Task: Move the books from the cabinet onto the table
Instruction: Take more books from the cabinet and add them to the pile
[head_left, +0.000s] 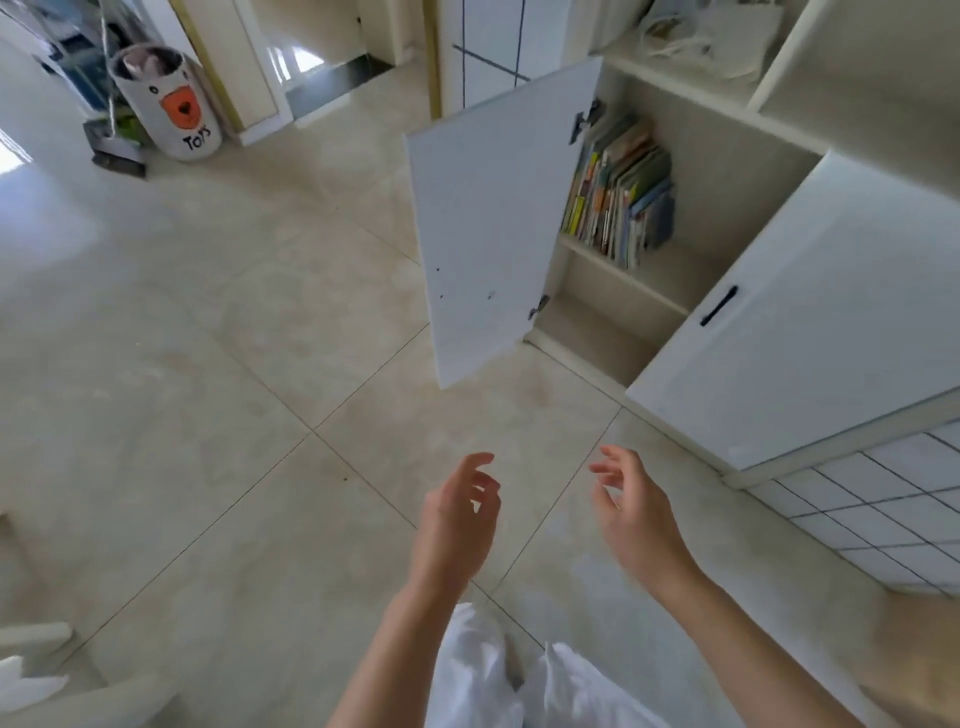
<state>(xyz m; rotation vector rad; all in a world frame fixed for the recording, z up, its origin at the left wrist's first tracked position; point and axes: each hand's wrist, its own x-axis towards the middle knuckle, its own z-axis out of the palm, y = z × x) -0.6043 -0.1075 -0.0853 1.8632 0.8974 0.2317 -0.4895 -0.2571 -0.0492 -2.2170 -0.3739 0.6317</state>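
Note:
A row of several thin, colourful books stands leaning on the upper shelf inside a white cabinet at the upper right. The cabinet's left door hangs open toward me; the right door also stands open. My left hand and my right hand hover side by side above the floor, well in front of and below the cabinet. Both hold nothing, with fingers loosely curled and apart. No table shows clearly in view.
Beige floor tiles spread wide to the left. A white "Toys" bin stands at the far upper left by a doorway. White-tiled surface at right. The lower cabinet shelf holds nothing visible. White furniture legs show at the lower left.

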